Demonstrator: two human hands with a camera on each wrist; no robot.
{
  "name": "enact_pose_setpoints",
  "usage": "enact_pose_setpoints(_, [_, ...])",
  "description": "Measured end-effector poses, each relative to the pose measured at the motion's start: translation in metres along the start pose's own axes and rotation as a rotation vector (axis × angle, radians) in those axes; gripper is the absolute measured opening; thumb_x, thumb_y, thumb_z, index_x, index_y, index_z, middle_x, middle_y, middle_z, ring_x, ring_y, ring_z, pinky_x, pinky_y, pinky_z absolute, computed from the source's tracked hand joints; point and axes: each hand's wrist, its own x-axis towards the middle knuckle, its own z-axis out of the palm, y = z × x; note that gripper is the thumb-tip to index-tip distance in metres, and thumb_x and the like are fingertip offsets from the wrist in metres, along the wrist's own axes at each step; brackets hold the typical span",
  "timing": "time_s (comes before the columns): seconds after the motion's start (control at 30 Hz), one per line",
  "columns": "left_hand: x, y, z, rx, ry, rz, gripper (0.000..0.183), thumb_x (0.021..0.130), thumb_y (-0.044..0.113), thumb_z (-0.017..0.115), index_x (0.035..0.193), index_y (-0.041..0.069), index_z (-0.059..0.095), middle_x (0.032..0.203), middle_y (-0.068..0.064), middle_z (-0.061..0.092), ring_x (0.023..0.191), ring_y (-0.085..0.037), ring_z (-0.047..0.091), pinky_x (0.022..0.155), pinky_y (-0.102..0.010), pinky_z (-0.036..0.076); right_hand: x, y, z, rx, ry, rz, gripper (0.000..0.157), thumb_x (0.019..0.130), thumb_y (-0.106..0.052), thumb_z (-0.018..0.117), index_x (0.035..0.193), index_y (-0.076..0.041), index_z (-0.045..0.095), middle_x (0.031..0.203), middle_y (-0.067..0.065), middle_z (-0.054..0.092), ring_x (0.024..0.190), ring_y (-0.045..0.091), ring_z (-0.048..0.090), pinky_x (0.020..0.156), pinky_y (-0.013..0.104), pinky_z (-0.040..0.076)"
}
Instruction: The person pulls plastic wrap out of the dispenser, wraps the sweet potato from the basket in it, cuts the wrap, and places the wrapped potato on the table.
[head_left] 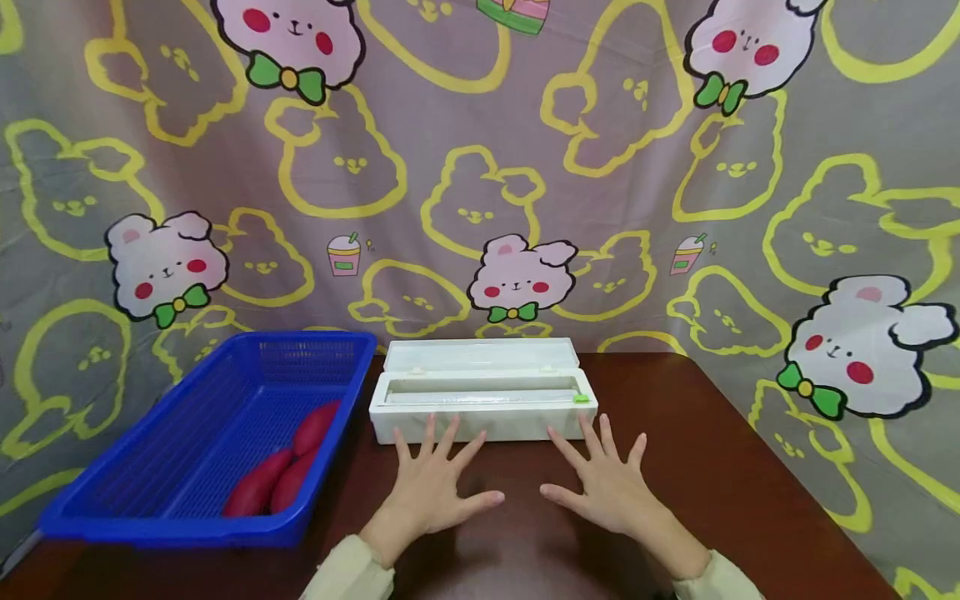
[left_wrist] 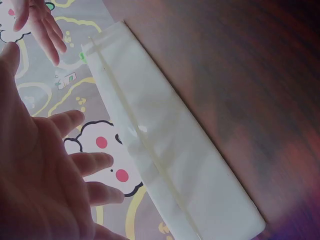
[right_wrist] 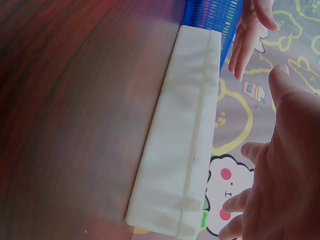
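Observation:
A long white box [head_left: 480,423] with its lid [head_left: 480,356] raised stands at the middle of the table; inside lies a pale roll [head_left: 480,397], and a small green slider [head_left: 581,398] sits at the right end. My left hand [head_left: 429,492] spreads its fingers in front of the box's left half, holding nothing. Mirroring it, my right hand [head_left: 609,490] is spread before the right half, also with nothing in it. In the left wrist view the box [left_wrist: 165,135] shows its long front side beside the left palm [left_wrist: 40,170].
To the left stands a blue plastic basket [head_left: 300,508] with several red, long-shaped items [head_left: 258,483] in its near right corner. The dark brown table [head_left: 675,433] reaches back to a patterned curtain [head_left: 630,275] with cartoon rabbits.

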Motion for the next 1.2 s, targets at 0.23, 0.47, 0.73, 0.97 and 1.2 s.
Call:
enact_pose_setpoints(0.23, [-0.0002, -0.0010, -0.0027, 0.002, -0.004, -0.012, 0.082, 0.072, 0.079, 0.029, 0.138, 0.031, 0.033, 0.144, -0.010, 0.024, 0.130, -0.041, 0.009, 0.088, -0.071, 0.000, 0.0029, 0.0000, 0.0003, -0.007, 0.013, -0.017, 0.072, 0.079, -0.065, 0.045, 0.138, -0.023, 0.036, 0.142, 0.024, 0.020, 0.129, 0.045, 0.006, 0.083, 0.074, -0.004])
enact_pose_setpoints(0.47, [-0.0009, -0.0007, -0.0045, 0.011, -0.016, -0.014, 0.085, 0.070, 0.082, 0.022, 0.138, 0.031, 0.033, 0.144, -0.009, 0.024, 0.130, -0.040, 0.010, 0.089, -0.071, 0.002, 0.0030, -0.0008, 0.0009, 0.011, 0.004, -0.016, 0.072, 0.080, -0.063, 0.047, 0.138, -0.023, 0.036, 0.142, 0.025, 0.019, 0.129, 0.044, 0.007, 0.084, 0.073, -0.006])
enact_pose_setpoints(0.73, [-0.0015, -0.0026, -0.0040, 0.004, -0.022, -0.016, 0.086, 0.071, 0.081, 0.023, 0.139, 0.029, 0.033, 0.144, -0.011, 0.024, 0.130, -0.040, 0.010, 0.090, -0.070, 0.004, 0.0027, -0.0018, 0.0003, 0.017, -0.002, -0.022, 0.070, 0.080, -0.059, 0.050, 0.138, -0.021, 0.036, 0.141, 0.024, 0.022, 0.128, 0.044, 0.011, 0.085, 0.072, -0.003])
enact_pose_setpoints(0.97, [-0.0012, -0.0062, -0.0031, -0.058, -0.008, -0.020, 0.086, 0.073, 0.079, 0.026, 0.139, 0.025, 0.033, 0.140, -0.014, 0.032, 0.130, -0.037, 0.016, 0.092, -0.068, 0.006, 0.0068, 0.0009, -0.0024, 0.019, 0.047, -0.014, 0.072, 0.079, -0.059, 0.051, 0.137, -0.019, 0.037, 0.137, 0.025, 0.031, 0.128, 0.043, 0.017, 0.088, 0.071, 0.005])
enact_pose_setpoints(1.2, [-0.0002, -0.0095, -0.0039, -0.076, 0.012, -0.014, 0.083, 0.078, 0.073, 0.027, 0.138, 0.016, 0.034, 0.130, -0.014, 0.044, 0.125, -0.035, 0.030, 0.092, -0.063, 0.021, 0.0089, 0.0072, -0.0028, 0.054, 0.139, -0.047, 0.066, 0.081, -0.050, 0.056, 0.134, -0.013, 0.043, 0.121, 0.021, 0.046, 0.114, 0.036, 0.037, 0.085, 0.058, 0.030])
